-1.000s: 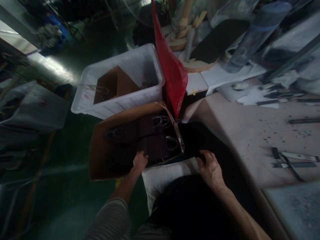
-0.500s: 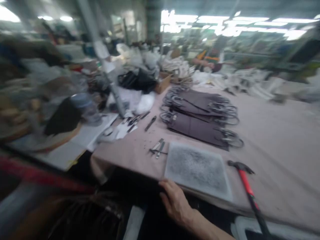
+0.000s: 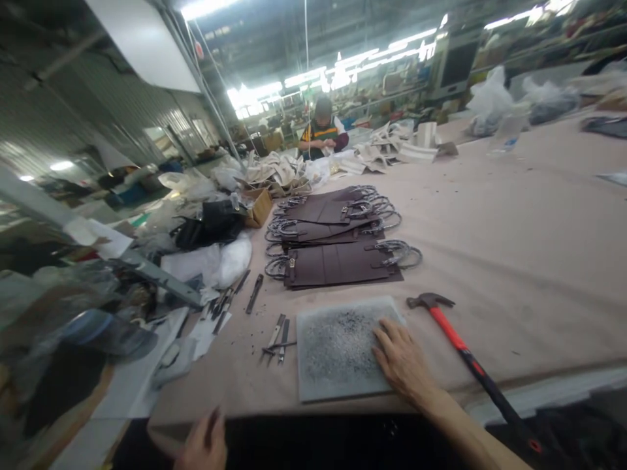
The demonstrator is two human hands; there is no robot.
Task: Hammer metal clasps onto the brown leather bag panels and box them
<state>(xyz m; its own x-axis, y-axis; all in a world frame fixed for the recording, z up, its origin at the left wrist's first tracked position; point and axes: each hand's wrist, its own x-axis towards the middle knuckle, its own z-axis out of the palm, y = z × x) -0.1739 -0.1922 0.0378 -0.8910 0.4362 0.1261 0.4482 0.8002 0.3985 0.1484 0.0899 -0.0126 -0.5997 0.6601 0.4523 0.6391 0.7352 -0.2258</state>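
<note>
Right hand (image 3: 399, 358) rests on the slab (image 3: 337, 356), grip open; left hand (image 3: 203, 442), blurred, grip impossible to tell, is left of the slab; panels (image 3: 337, 262) lie beyond it, hammer (image 3: 463, 349) to its right

left hand (image 3: 203, 445): low, perhaps half-curled (blurred) | right hand (image 3: 400, 359): palm down

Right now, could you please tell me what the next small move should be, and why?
Perhaps reach the right hand forward to the nearest dark-brown pieces: it holds nothing visible over the right side of the grey slab, and they lie just beyond.
</note>
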